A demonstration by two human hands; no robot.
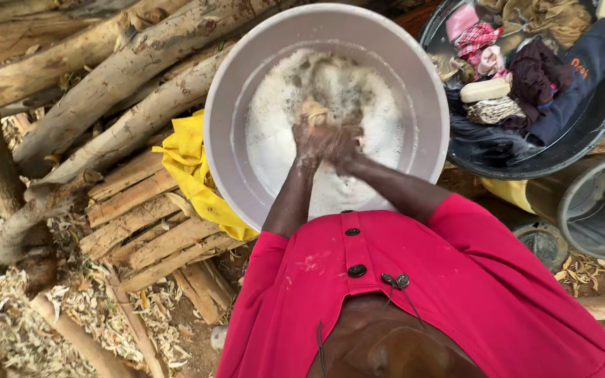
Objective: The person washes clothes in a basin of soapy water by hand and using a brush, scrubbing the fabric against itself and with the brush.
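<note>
Suds covered the water in the pale round basin (232,91), and both hands met over its middle. The left hand (311,142) and right hand (344,145) were pressed close together, clenched on a wad of wet tan cloth (314,112) that bunched up just above the knuckles, toward twelve o'clock. How tightly each finger closed could not be told under the foam.

Trouble, as I judged it, lay mostly in the basin's footing: it sat on rough split wood slats (141,224) and a crumpled yellow cloth (194,168) at its eight o'clock edge, so hard rubbing could rock it and slop soapy water over the rim. Slippery lather could also let the cloth squirm out of the grip.

At two o'clock stood a dark tub (561,157) heaped with mixed clothes, a pale bar of soap (484,89) lying on the pile. A grey bucket (600,210) stood at four o'clock, just beside the tub. Heavy logs (106,77) crowded the ten o'clock side, touching or nearly touching the basin, leaving little room to shift it that way.
</note>
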